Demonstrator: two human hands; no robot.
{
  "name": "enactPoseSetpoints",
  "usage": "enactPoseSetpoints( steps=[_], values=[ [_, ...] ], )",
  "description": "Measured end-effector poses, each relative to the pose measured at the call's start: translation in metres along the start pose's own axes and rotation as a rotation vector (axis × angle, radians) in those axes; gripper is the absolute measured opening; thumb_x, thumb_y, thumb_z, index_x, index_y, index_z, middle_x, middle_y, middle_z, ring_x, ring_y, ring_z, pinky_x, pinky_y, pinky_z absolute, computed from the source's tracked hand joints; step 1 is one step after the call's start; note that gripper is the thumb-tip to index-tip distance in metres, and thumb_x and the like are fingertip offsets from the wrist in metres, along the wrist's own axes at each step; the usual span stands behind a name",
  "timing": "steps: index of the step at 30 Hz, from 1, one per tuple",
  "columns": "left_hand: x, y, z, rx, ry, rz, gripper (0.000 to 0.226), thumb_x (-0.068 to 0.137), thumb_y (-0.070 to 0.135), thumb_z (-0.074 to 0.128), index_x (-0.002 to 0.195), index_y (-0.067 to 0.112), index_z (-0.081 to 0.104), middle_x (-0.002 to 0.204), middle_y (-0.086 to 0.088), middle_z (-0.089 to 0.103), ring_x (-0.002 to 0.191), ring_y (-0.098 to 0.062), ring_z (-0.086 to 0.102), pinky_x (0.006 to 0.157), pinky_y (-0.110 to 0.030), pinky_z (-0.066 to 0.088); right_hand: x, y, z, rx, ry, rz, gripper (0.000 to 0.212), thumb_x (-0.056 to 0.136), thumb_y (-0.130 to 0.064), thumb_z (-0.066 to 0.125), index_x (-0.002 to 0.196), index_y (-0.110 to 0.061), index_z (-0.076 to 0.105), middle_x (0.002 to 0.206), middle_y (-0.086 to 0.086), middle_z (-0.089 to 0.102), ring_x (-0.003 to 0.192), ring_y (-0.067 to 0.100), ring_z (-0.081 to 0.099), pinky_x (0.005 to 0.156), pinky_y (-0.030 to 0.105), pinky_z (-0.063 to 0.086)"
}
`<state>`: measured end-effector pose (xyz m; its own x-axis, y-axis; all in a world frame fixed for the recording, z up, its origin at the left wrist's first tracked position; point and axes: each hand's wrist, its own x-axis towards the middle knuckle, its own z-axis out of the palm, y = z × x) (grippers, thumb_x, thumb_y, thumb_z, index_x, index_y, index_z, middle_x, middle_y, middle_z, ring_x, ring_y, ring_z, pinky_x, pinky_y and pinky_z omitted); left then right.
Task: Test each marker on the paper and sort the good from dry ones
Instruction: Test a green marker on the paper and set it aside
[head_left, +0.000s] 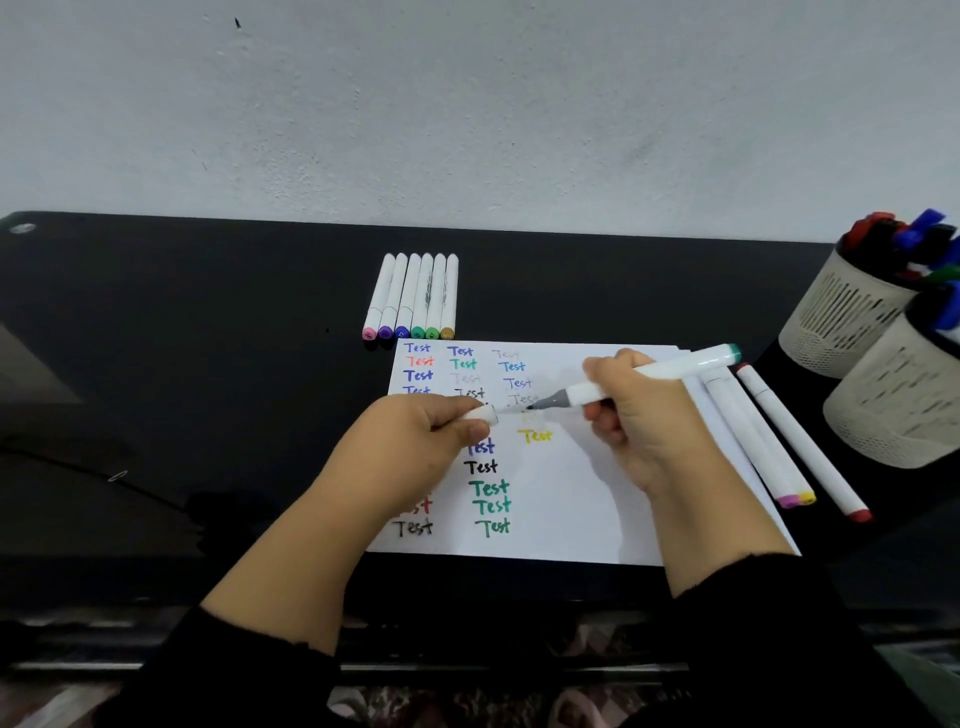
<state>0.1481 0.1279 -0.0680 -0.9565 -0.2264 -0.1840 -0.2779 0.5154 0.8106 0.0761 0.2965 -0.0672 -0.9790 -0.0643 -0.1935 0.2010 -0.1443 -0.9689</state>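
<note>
A white sheet of paper (571, 499) lies on the black desk, covered with "Test" words in several colours. My right hand (639, 415) grips a white marker (670, 371) with a teal end and a bare grey tip just above the paper. My left hand (415, 441) pinches the marker's white cap (483, 414), its mouth close to the tip. Several capped markers (415, 296) lie in a neat row behind the paper. Three more markers (779, 447) lie at the paper's right edge.
Two beige mesh pen holders (852, 317) (898, 410) stand at the right, the far one with red, blue and green pens in it. A dark cable (104, 470) runs over the desk at the left. The wall rises behind the desk (208, 312).
</note>
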Motion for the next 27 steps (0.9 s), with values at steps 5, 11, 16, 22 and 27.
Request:
enactPoseSetpoints(
  steps=[5,11,16,22,27],
  values=[
    [0.001,-0.006,0.002,-0.04,0.023,0.0,0.025,0.087,0.041,0.061,0.112,0.042,0.063,0.079,0.029,0.056,0.079,-0.001,0.057,0.068,-0.019,0.048,-0.002,0.004,-0.009,-0.043,-0.009,0.028,0.034,0.091,-0.02,0.057,0.061,-0.017,0.039,0.047,0.002,0.047,0.042,0.01,0.035,0.04,0.019,0.025],
    [0.002,-0.008,0.005,-0.144,0.068,-0.001,0.027,0.085,0.042,0.063,0.111,0.039,0.065,0.093,0.027,0.06,0.089,0.007,0.054,0.064,-0.013,0.04,-0.01,0.01,-0.01,-0.145,-0.067,-0.046,0.025,0.092,-0.035,0.057,0.082,-0.013,0.061,0.059,0.005,0.063,0.048,0.011,0.049,0.045,0.02,0.038],
    [0.004,-0.011,0.005,-0.126,0.072,-0.033,0.035,0.084,0.043,0.063,0.118,0.033,0.063,0.113,0.017,0.062,0.097,-0.002,0.054,0.072,-0.014,0.04,-0.012,0.023,-0.01,-0.399,0.034,-0.169,0.036,0.08,-0.025,0.07,0.06,-0.017,0.043,0.047,-0.003,0.054,0.048,0.009,0.045,0.056,0.026,0.036],
    [0.005,-0.013,0.007,-0.105,0.063,-0.027,0.033,0.086,0.041,0.062,0.117,0.033,0.063,0.101,0.023,0.061,0.083,0.008,0.052,0.064,-0.009,0.037,-0.015,0.025,-0.005,-0.497,0.039,-0.242,0.039,0.087,-0.016,0.06,0.062,-0.012,0.031,0.035,-0.013,0.047,0.041,-0.001,0.043,0.042,0.015,0.028],
    [0.006,-0.014,0.008,-0.088,0.067,-0.033,0.033,0.086,0.041,0.061,0.118,0.034,0.062,0.091,0.025,0.058,0.08,0.006,0.052,0.059,-0.01,0.036,-0.015,0.027,-0.003,-0.533,0.018,-0.24,0.037,0.087,-0.018,0.061,0.063,-0.013,0.033,0.041,-0.009,0.046,0.045,0.001,0.044,0.043,0.016,0.027]
  ],
)
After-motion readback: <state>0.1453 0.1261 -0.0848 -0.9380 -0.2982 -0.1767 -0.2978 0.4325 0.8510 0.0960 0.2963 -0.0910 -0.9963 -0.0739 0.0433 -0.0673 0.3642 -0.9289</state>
